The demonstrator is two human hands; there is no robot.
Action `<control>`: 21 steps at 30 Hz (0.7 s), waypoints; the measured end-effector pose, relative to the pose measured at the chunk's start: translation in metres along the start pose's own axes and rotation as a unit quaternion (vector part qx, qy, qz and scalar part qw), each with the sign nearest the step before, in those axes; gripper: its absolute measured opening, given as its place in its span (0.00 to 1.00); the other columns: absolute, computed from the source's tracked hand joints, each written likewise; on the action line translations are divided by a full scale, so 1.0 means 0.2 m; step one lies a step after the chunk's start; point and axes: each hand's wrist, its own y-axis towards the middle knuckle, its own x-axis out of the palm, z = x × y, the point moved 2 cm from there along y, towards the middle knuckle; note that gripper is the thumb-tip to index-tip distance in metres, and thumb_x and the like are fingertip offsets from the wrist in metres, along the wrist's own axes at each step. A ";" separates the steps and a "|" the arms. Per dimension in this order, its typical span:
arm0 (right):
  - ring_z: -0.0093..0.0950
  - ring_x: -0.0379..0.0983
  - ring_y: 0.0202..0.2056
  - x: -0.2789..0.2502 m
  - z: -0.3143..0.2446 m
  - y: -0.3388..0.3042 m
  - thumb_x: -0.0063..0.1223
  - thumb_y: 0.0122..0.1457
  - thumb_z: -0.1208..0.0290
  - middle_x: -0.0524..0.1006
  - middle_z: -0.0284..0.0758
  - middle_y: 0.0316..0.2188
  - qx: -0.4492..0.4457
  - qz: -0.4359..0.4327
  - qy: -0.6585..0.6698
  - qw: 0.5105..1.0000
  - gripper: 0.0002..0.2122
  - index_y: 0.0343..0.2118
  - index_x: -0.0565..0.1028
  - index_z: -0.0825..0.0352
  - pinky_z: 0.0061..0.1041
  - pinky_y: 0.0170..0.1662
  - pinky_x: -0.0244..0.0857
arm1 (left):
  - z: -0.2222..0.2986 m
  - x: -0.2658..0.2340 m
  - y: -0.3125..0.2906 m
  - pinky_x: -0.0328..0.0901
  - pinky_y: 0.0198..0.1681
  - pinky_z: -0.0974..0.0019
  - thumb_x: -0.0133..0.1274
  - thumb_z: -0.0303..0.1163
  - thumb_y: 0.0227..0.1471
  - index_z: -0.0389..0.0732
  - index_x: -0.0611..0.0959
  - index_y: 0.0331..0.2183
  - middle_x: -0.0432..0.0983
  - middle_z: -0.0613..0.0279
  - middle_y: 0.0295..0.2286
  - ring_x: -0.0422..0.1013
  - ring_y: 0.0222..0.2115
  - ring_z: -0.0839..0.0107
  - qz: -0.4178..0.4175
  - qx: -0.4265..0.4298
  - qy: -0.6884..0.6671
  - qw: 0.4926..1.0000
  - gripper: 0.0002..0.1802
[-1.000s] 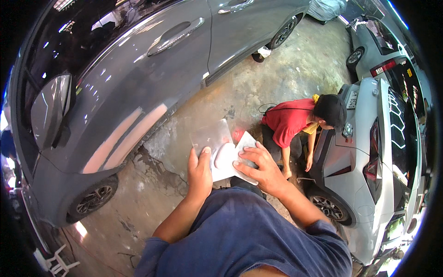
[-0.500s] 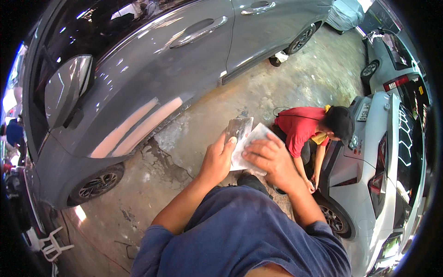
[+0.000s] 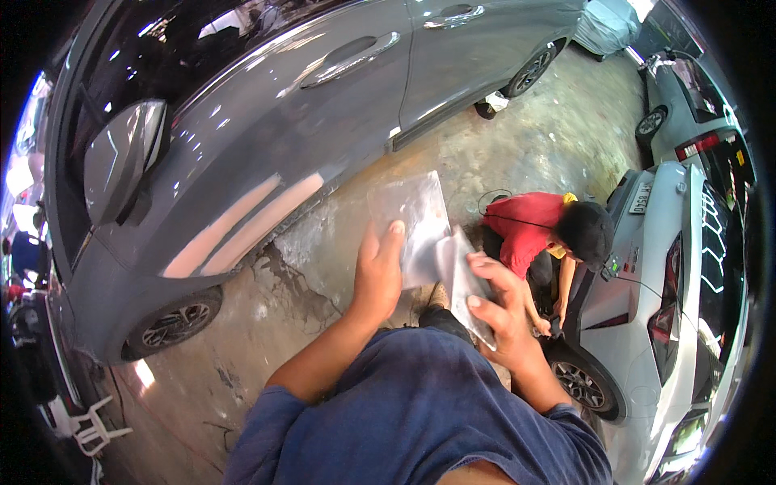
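In front of my body my left hand (image 3: 378, 271) grips the lower edge of a thin translucent plastic plate (image 3: 411, 218), thumb on its face. A second thin translucent plate (image 3: 462, 283), tilted, is held in my right hand (image 3: 503, 311), its fingers curled round the outer edge. The two plates meet or overlap near their inner edges; I cannot tell whether they touch. To the left stands a grey car (image 3: 356, 121), with two pale pink filler strips (image 3: 263, 222) low on its front door. Neither hand touches the car.
At my right a person in a red shirt (image 3: 525, 226) and dark cap crouches with both hands by the wheel of a silver-white car (image 3: 647, 283). A white plastic chair (image 3: 101, 424) stands at lower left. A covered vehicle (image 3: 606, 28) is at the back. The concrete floor (image 3: 517, 145) is stained.
My hands have moved apart. My right hand, which lay over the pale plate, now holds one tilted on edge. The left-hand plate has come up and shows more of its face.
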 end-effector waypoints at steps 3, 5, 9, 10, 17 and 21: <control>0.53 0.61 0.59 0.09 0.05 0.01 0.63 0.45 0.83 0.62 0.49 0.56 0.009 -0.028 -0.007 1.000 0.32 0.56 0.69 0.56 0.50 0.61 0.58 | -0.06 0.01 -0.04 0.69 0.48 0.61 0.47 0.29 0.63 0.36 0.69 0.53 0.72 0.56 0.47 0.72 0.45 0.65 0.014 -0.092 -0.197 0.976 0.18; 0.49 0.62 0.59 0.13 0.19 -0.05 0.59 0.42 0.86 0.64 0.47 0.56 0.089 -0.053 -0.035 0.994 0.33 0.56 0.70 0.57 0.47 0.61 0.58 | -0.12 -0.03 -0.05 0.70 0.50 0.58 0.47 0.29 0.63 0.36 0.69 0.53 0.73 0.55 0.46 0.73 0.46 0.64 0.037 -0.138 -0.205 0.968 0.18; 0.44 0.64 0.57 -0.05 0.42 -0.11 0.53 0.45 0.84 0.69 0.42 0.55 0.142 -0.129 -0.224 0.956 0.29 0.53 0.76 0.55 0.50 0.62 0.55 | -0.12 -0.10 -0.07 0.68 0.52 0.62 0.46 0.28 0.63 0.35 0.67 0.54 0.73 0.54 0.46 0.71 0.47 0.66 0.017 -0.139 -0.169 0.976 0.19; 0.42 0.65 0.57 -0.07 0.37 -0.07 0.53 0.46 0.83 0.69 0.40 0.55 0.115 -0.107 -0.252 0.955 0.28 0.53 0.76 0.54 0.52 0.63 0.54 | -0.11 -0.10 -0.07 0.66 0.51 0.64 0.46 0.28 0.64 0.34 0.68 0.53 0.73 0.54 0.45 0.70 0.46 0.68 0.033 -0.100 -0.147 0.983 0.18; 0.33 0.67 0.56 -0.15 0.18 0.09 0.54 0.52 0.70 0.73 0.28 0.51 -0.016 -0.168 -0.312 0.935 0.22 0.52 0.76 0.49 0.54 0.65 0.49 | -0.08 -0.17 -0.02 0.64 0.48 0.68 0.45 0.32 0.65 0.31 0.72 0.50 0.74 0.56 0.43 0.69 0.42 0.71 0.003 0.026 0.021 0.999 0.17; 0.28 0.67 0.55 -0.04 0.12 0.14 0.54 0.50 0.72 0.74 0.27 0.49 -0.032 -0.173 -0.240 0.955 0.23 0.52 0.77 0.48 0.53 0.65 0.50 | 0.01 -0.08 -0.06 0.65 0.44 0.65 0.45 0.33 0.65 0.30 0.73 0.48 0.76 0.56 0.38 0.70 0.38 0.71 -0.006 0.061 0.130 0.990 0.17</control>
